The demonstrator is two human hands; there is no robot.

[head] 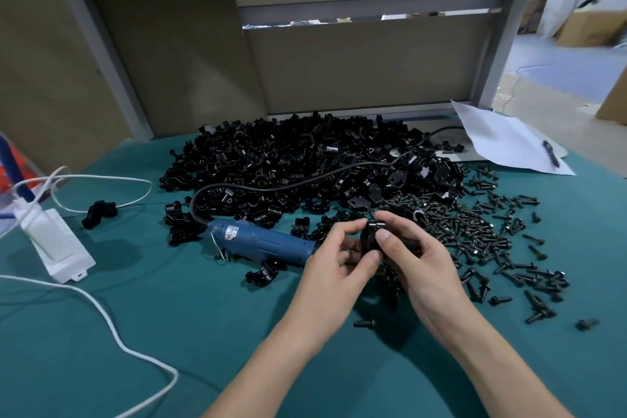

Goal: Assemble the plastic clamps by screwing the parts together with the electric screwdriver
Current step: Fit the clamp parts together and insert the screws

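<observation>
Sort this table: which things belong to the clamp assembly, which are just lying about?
Job: clamp piece in left hand and right hand, blue screwdriver, pile of clamp parts, screws.
Lying about: paper sheet, pen, white adapter box, white cable.

Two hands were in view, the left hand [339,260] and the right hand [420,258], and their fingers [383,236] held one clamp piece [370,235] between them. One blue electric screwdriver [264,241] lay on the desk [169,316] at nine o'clock from the hands, with one black cord [305,180] running from it. The clamp parts [288,160] made a single heap at twelve o'clock, far too many to count, as were the screws [475,231] spread at two o'clock. One lone clamp [100,212] sat at ten o'clock and one stray screw [364,323] at six o'clock. There was one white adapter box [56,244], one pen [551,153], and what looked like two sheets of paper [502,139].
</observation>
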